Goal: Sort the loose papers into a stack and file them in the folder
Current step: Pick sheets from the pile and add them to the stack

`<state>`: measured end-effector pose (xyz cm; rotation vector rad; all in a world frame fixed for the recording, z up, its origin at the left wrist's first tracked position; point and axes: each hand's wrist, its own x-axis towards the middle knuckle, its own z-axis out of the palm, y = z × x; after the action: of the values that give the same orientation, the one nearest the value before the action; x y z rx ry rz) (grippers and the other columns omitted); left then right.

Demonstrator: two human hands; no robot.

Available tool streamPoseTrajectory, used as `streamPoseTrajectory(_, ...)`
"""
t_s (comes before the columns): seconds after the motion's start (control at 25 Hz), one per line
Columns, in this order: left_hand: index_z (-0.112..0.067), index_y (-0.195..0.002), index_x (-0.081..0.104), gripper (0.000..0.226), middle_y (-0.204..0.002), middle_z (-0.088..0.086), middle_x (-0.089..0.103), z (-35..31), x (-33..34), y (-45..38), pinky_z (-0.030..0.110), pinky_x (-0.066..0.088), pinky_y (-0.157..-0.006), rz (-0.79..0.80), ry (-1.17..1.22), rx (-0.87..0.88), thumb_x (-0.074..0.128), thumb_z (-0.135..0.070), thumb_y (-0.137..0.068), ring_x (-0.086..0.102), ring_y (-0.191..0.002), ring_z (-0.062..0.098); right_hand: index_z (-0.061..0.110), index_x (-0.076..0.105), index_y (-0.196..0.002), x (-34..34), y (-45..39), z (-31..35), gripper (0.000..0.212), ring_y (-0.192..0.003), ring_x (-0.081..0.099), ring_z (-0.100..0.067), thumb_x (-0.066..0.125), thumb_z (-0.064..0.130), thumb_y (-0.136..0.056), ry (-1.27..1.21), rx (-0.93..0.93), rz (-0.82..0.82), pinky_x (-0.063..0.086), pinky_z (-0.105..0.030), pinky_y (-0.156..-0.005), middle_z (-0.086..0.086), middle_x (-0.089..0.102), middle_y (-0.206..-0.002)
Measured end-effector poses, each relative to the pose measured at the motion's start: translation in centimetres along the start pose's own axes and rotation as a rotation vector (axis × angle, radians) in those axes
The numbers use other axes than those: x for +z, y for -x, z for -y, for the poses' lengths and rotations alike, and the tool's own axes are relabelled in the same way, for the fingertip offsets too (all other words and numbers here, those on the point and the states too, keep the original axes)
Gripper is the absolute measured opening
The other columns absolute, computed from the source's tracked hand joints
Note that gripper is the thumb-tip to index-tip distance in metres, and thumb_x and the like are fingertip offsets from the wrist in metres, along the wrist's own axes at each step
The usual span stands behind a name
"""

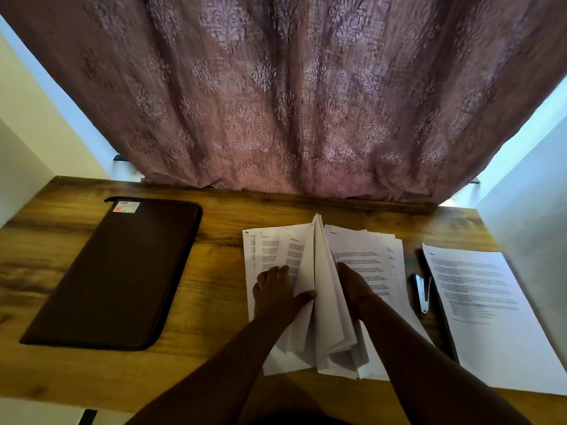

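Observation:
A spread of loose printed papers (365, 256) lies in the middle of the wooden desk. Several sheets (322, 289) stand up on edge between my hands, fanned like an open book. My left hand (276, 292) lies flat on the left sheets, its thumb against the raised pages. My right hand (356, 286) rests on the right sheets, pressed against the raised pages from the other side. A dark brown zip folder (122, 271) lies closed at the left of the desk, apart from the papers.
A separate printed sheet (491, 308) lies at the right end of the desk, reaching over the front edge. A stapler (422, 292) and a dark pen (425, 262) lie between it and the spread. A purple curtain (276, 102) hangs behind the desk (214, 286).

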<state>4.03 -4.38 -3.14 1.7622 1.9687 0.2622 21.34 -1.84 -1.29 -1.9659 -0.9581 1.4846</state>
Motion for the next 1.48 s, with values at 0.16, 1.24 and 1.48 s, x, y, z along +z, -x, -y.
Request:
streamPoseTrajectory(0.16,-0.025,-0.143,0.033,0.092,-0.151,0.004,0.034,0.0,0.0,0.0,0.050,0.033,-0.111,-0.007,-0.008,-0.015,0.060,-0.078,-0.073,0.031,-0.139,0.030,0.014,0.061,-0.100,-0.2,0.1,-0.2,0.029,-0.097,0.066,-0.039,0.053,0.041,-0.093,-0.096,0.044,-0.001,0.051,-0.056,-0.095,-0.022,0.069,-0.104)
streamPoseTrajectory(1.24,-0.021,-0.146,0.037,0.078,-0.151,0.005,0.036,0.7,-0.5,0.5,0.048,0.037,-0.111,-0.045,0.036,0.090,0.065,-0.059,-0.083,0.032,-0.138,0.028,0.014,0.051,-0.126,0.1,0.7,0.7,0.037,-0.115,0.055,-0.031,0.060,0.028,-0.093,0.548,-0.169,-0.036,0.046,-0.047,-0.100,-0.013,0.060,-0.122)
streamPoseTrajectory(1.48,-0.021,-0.147,0.034,0.074,-0.149,0.005,0.038,0.4,-0.8,0.4,0.046,0.031,-0.113,-0.081,0.040,0.132,0.065,-0.050,-0.087,0.032,-0.138,0.027,0.015,0.047,-0.131,0.2,0.6,0.7,0.042,-0.118,0.052,-0.032,0.061,0.022,-0.092,0.556,-0.143,-0.053,0.045,-0.049,-0.103,-0.014,0.056,-0.125)
